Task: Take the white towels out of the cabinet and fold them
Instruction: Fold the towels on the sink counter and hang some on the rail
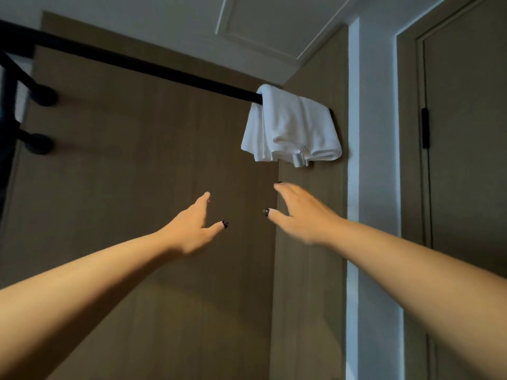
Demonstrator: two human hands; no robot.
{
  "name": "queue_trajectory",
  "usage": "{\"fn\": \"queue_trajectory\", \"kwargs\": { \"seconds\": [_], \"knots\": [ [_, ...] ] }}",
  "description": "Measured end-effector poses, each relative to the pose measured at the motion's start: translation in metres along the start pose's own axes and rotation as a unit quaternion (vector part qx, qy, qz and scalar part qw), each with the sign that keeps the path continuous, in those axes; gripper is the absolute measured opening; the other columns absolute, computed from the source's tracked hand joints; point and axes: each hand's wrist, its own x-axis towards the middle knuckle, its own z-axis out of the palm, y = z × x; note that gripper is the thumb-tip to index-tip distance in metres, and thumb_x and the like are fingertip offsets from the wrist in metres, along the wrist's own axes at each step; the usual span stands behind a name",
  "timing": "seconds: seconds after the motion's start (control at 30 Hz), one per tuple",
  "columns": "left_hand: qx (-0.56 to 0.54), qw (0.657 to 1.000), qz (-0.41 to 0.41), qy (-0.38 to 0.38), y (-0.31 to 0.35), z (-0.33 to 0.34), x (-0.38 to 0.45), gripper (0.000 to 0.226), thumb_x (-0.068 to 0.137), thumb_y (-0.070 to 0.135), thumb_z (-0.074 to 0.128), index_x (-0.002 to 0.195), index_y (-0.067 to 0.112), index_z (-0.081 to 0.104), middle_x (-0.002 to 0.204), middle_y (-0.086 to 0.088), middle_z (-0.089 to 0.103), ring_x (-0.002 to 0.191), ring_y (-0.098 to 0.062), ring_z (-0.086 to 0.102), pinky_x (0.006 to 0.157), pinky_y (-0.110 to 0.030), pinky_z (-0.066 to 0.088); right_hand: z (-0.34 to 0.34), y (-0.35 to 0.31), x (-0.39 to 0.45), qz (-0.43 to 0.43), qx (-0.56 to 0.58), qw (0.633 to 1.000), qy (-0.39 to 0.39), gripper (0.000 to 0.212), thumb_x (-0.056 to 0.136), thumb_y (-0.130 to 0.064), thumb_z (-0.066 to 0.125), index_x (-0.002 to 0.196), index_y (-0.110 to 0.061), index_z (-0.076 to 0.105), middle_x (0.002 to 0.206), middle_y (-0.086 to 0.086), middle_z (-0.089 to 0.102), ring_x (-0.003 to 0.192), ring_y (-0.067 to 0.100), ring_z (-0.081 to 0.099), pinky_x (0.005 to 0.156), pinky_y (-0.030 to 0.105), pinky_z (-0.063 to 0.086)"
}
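Observation:
White towels point(292, 127) hang folded over the right end of a black rail point(142, 63) inside the brown wooden cabinet point(137, 160). Both my arms reach up toward them. My left hand point(193, 226) is raised below and left of the towels, fingers straight, thumb spread, holding nothing. My right hand point(300, 212) is just below the towels' lower edge, fingers extended and apart from the cloth, also holding nothing.
Black hangers or brackets point(38, 119) sit at the far left of the rail. A white door frame point(354, 187) and a brown door point(466, 160) stand to the right. The ceiling point(260, 20) is close above the rail.

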Motion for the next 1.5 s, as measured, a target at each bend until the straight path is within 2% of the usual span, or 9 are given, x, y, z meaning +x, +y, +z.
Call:
{"fn": "queue_trajectory", "kwargs": {
  "seconds": [0.17,0.3,0.4,0.77,0.97,1.13,1.2,1.3,1.5],
  "knots": [
    [-0.005,0.998,-0.049,-0.043,-0.022,0.025,-0.071,0.085,0.099,0.046,0.049,0.158,0.017,-0.004,0.165,0.000,0.014,0.150,-0.016,0.019,0.120,-0.030,0.018,0.024,-0.016,-0.052,0.007,0.015,0.998,-0.066,0.073,0.101,-0.049,0.040,0.157,-0.013,0.011,0.165,0.002,0.008,0.152,0.018,0.005,0.120,0.034,0.010],
    [0.036,0.996,-0.058,-0.059,-0.038,0.021,-0.121,0.084,0.099,0.050,0.044,0.158,0.020,-0.007,0.165,0.003,0.014,0.150,-0.014,0.019,0.116,-0.027,0.019,0.042,-0.044,-0.086,-0.017,0.052,0.995,-0.088,0.072,0.101,-0.051,0.037,0.157,-0.016,0.010,0.165,-0.001,0.006,0.152,0.014,0.002,0.119,0.030,0.007],
    [0.089,0.992,-0.053,-0.071,-0.053,0.009,-0.158,0.082,0.099,0.053,0.039,0.157,0.022,-0.009,0.166,0.006,0.002,0.151,-0.012,0.014,0.116,-0.026,0.017,0.056,-0.073,-0.113,-0.042,0.090,0.990,-0.100,0.071,0.100,-0.052,0.037,0.157,-0.017,0.011,0.165,-0.003,0.009,0.151,0.010,0.000,0.119,0.029,0.006],
    [0.164,0.976,-0.058,-0.132,-0.158,-0.075,-0.284,0.075,0.102,0.049,0.038,0.158,0.022,-0.002,0.166,0.007,-0.002,0.151,-0.007,-0.004,0.120,-0.027,0.011,0.132,-0.225,-0.164,-0.075,0.134,0.973,-0.171,0.069,0.100,-0.055,0.036,0.157,-0.025,0.010,0.164,-0.011,0.006,0.150,0.004,-0.003,0.121,0.028,0.007],
    [0.160,0.967,-0.088,-0.177,-0.232,-0.113,-0.340,0.070,0.100,0.056,0.033,0.158,0.030,0.002,0.165,0.015,0.000,0.150,-0.003,-0.003,0.122,-0.036,0.017,0.188,-0.303,-0.173,-0.050,0.184,0.964,-0.186,0.071,0.097,-0.058,0.039,0.156,-0.031,0.010,0.163,-0.016,0.005,0.146,-0.002,-0.004,0.113,0.021,0.006],
    [0.096,0.975,-0.118,-0.163,-0.281,-0.113,-0.373,0.066,0.102,0.050,0.037,0.158,0.026,0.011,0.164,0.014,0.009,0.151,-0.005,0.004,0.118,-0.024,0.013,0.231,-0.346,-0.180,-0.034,0.212,0.950,-0.228,0.075,0.096,-0.056,0.047,0.156,-0.030,0.011,0.163,-0.016,0.003,0.149,0.006,0.004,0.112,0.022,0.013],
    [0.069,0.977,-0.128,-0.156,-0.297,-0.106,-0.382,0.064,0.102,0.047,0.039,0.157,0.025,0.014,0.162,0.015,0.014,0.151,-0.008,0.010,0.114,-0.020,0.016,0.249,-0.357,-0.180,-0.039,0.211,0.944,-0.249,0.076,0.096,-0.054,0.049,0.156,-0.029,0.009,0.163,-0.017,0.002,0.150,0.008,0.006,0.110,0.021,0.013],
    [0.056,0.974,-0.145,-0.166,-0.324,-0.094,-0.389,0.067,0.102,0.048,0.038,0.158,0.028,0.006,0.164,0.016,0.003,0.150,-0.003,0.001,0.115,-0.018,0.006,0.273,-0.369,-0.172,-0.052,0.199,0.940,-0.272,0.078,0.096,-0.053,0.049,0.156,-0.028,0.007,0.162,-0.017,0.001,0.149,0.009,0.006,0.111,0.021,0.012],
    [0.017,0.963,-0.208,-0.173,-0.379,-0.065,-0.386,0.070,0.101,0.049,0.040,0.157,0.032,0.004,0.165,0.015,0.002,0.150,-0.002,0.002,0.122,-0.026,0.011,0.323,-0.370,-0.145,-0.060,0.197,0.926,-0.315,0.076,0.097,-0.047,0.049,0.157,-0.028,0.007,0.163,-0.016,-0.001,0.150,0.011,0.009,0.116,0.026,0.019]
  ]
}}
